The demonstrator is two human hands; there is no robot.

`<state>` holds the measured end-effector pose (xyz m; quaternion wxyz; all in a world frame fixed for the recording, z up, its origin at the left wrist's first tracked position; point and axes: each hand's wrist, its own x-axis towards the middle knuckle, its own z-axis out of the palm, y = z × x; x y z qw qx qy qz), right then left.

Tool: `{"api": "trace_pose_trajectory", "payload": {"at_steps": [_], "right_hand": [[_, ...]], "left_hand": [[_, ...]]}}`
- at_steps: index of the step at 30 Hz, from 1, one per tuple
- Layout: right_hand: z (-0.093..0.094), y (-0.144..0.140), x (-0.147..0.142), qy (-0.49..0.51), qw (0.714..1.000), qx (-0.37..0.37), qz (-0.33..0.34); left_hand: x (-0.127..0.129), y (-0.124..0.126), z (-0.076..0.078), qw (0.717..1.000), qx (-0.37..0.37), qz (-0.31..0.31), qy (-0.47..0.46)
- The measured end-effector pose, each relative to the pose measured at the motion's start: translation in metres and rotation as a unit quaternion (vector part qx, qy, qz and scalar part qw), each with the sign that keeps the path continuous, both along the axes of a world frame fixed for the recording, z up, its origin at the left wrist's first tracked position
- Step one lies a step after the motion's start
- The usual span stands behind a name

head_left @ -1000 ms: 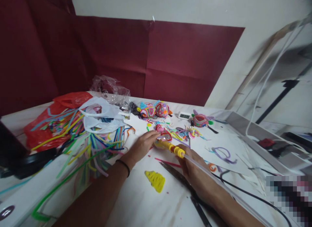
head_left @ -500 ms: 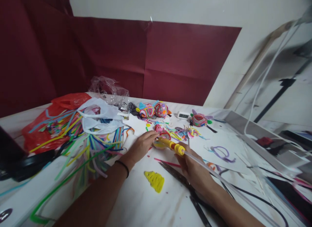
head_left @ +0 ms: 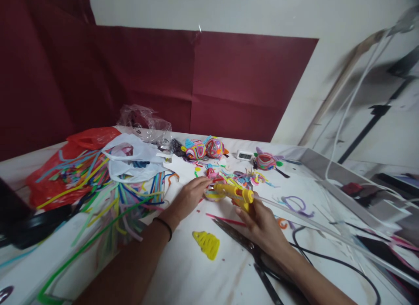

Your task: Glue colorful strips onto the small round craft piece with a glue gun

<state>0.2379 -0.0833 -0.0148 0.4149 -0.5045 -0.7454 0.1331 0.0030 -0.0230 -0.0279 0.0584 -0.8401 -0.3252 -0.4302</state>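
Observation:
My right hand (head_left: 263,224) grips a yellow hot glue gun (head_left: 240,195), its nozzle pointing left. A long translucent glue stick (head_left: 327,226) sticks out of the gun's back end. At the nozzle, my left hand (head_left: 190,196) has its fingertips closed on a small red and yellow pipe-cleaner piece (head_left: 213,195), partly hidden by the fingers and gun. A yellow ridged triangular pipe-cleaner piece (head_left: 207,244) lies in front of me. Dark scissors (head_left: 237,237) rest beneath my right hand, with a red pipe cleaner (head_left: 225,219) beside their tips.
Pipe cleaners spill from a red plastic bag (head_left: 94,136) at left, near a white bag (head_left: 131,171). Colourful fish-like figures (head_left: 196,150) and a digital clock (head_left: 245,155) stand behind. A black cord (head_left: 340,258) and a grey tray (head_left: 324,169) are at right.
The glue gun has turned so more of its side and handle shows, and its back end has shifted slightly right with my right hand. My left hand has barely moved.

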Motion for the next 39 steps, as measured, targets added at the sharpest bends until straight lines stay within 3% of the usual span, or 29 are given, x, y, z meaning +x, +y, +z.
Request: {"api": "trace_pose_trajectory", "payload": {"at_steps": [4,12,30,39], "right_hand": [[-0.003,0.003,0.001,0.013,1.0,-0.021,-0.004],[-0.001,0.004,-0.003,-0.024,0.999,0.034,0.008],[-0.005,0.0,-0.002,-0.079,0.994,0.068,0.012],[0.006,-0.008,-0.001,-0.047,0.996,0.074,0.022]], "left_hand": [[0.0,0.001,-0.001,1.0,-0.005,-0.003,0.002],[0.0,0.001,-0.001,1.0,-0.015,0.003,0.004],[0.001,-0.002,0.003,1.0,-0.001,0.016,0.019],[0.0,-0.001,0.001,1.0,0.009,0.017,0.023]]}}
